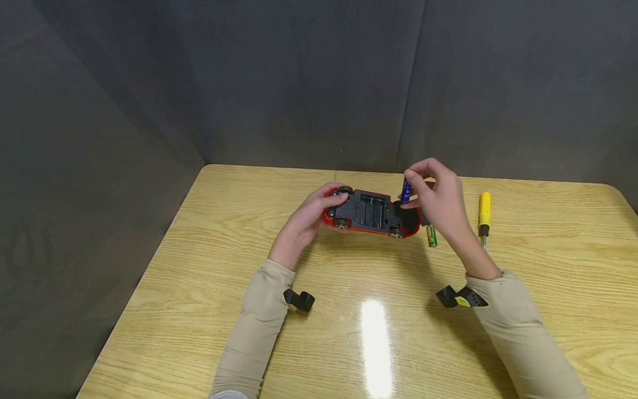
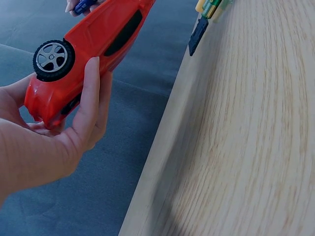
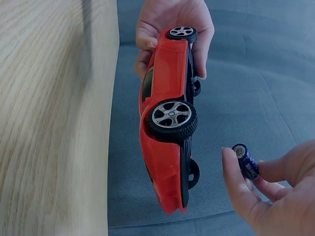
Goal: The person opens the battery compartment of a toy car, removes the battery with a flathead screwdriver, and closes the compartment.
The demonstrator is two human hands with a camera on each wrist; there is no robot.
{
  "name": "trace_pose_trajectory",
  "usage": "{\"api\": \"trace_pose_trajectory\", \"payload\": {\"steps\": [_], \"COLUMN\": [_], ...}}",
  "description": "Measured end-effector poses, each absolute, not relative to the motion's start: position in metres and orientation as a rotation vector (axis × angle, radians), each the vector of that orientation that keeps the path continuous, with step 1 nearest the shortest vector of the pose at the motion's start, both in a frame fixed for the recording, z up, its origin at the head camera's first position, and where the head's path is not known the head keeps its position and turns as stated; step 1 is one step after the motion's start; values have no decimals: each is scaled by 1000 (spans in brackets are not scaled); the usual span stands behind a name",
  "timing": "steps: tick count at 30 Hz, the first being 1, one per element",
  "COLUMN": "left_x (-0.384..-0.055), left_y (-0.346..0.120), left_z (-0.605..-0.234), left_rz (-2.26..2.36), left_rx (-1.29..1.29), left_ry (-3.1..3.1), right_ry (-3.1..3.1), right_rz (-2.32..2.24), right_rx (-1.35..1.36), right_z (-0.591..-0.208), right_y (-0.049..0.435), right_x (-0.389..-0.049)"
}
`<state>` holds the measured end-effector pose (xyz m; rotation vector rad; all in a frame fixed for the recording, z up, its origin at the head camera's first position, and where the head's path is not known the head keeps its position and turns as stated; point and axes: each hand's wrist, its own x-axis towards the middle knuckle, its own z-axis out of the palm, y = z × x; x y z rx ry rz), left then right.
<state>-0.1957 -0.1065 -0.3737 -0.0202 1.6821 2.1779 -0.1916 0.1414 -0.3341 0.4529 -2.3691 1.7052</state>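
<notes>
A red toy car [image 1: 351, 210] is held up above the table with its black underside turned to the head camera. An uncovered battery compartment [image 1: 372, 212] shows in the middle of that underside. My left hand [image 1: 310, 215] grips one end of the car, thumb over the underside and fingers on the body, as the left wrist view confirms. Between thumb and fingers, my right hand [image 1: 441, 194] pinches a blue battery [image 3: 246, 162]. It is beside the other end of the car, apart from the compartment.
On the wooden table [image 1: 239, 221], a green battery [image 1: 431, 235] lies below my right hand. Close by is a small flat black piece [image 2: 198, 35]. A yellow-handled screwdriver [image 1: 484, 210] rests farther right, its shaft partly behind my right forearm. A dark fabric wall [image 1: 299, 83] stands behind the table.
</notes>
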Motion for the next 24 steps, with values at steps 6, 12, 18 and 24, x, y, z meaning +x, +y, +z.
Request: {"api": "trace_pose_trajectory", "payload": {"steps": [6,12,18,24], "left_x": [-196,-196,-196,-196], "left_y": [-106,-107,-107,-107], "left_z": [-374,-375,-375,-375], "left_rz": [2177,2168,2168,2168], "left_rx": [-17,-16,-28,-20], "left_ry": [1685,1692,1693,1694], "right_ry": [-2364,-2368,-2398,-2416], "right_rz": [1692,1695,1700,1727], "right_rx": [437,403,369,348], "right_z": [-335,-335,-336,-337], "right_y": [144,147,150,152], "right_x": [-192,-193,-192,-191]}}
